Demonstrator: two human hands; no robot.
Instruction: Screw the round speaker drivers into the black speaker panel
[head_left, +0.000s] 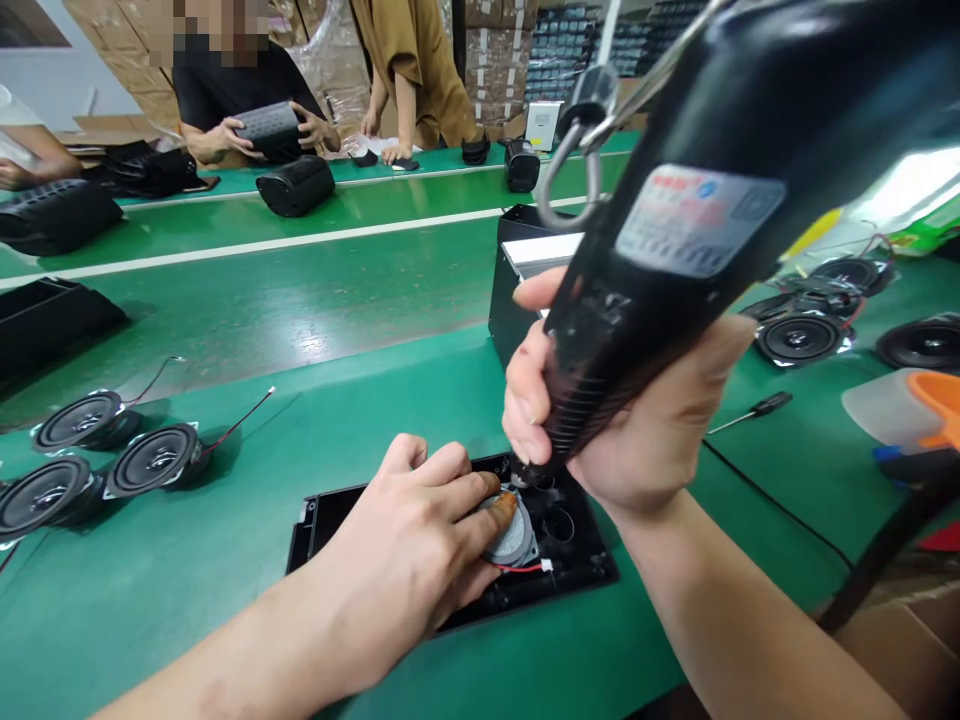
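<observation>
My right hand [652, 430] is closed round the body of a black electric screwdriver [615, 330], which tilts down to the left and hangs from a metal ring. Its lower end reaches a black plastic panel [589, 570] lying on the green bench; the bit's tip is hard to make out. On that panel my left hand [427, 530] grips a round loudspeaker [516, 538], its grey back facing up, with fingers on top and the thumb at the near side. A red wire with a white plug [546, 565] runs from the speaker.
Several loose speakers [156, 458] lie at left, more [801, 337] at right. A black box [510, 290] stands behind the panel. A small screwdriver [769, 404] and a cable [780, 505] lie at right. Across the belt [337, 270], a person holds a speaker case [268, 128].
</observation>
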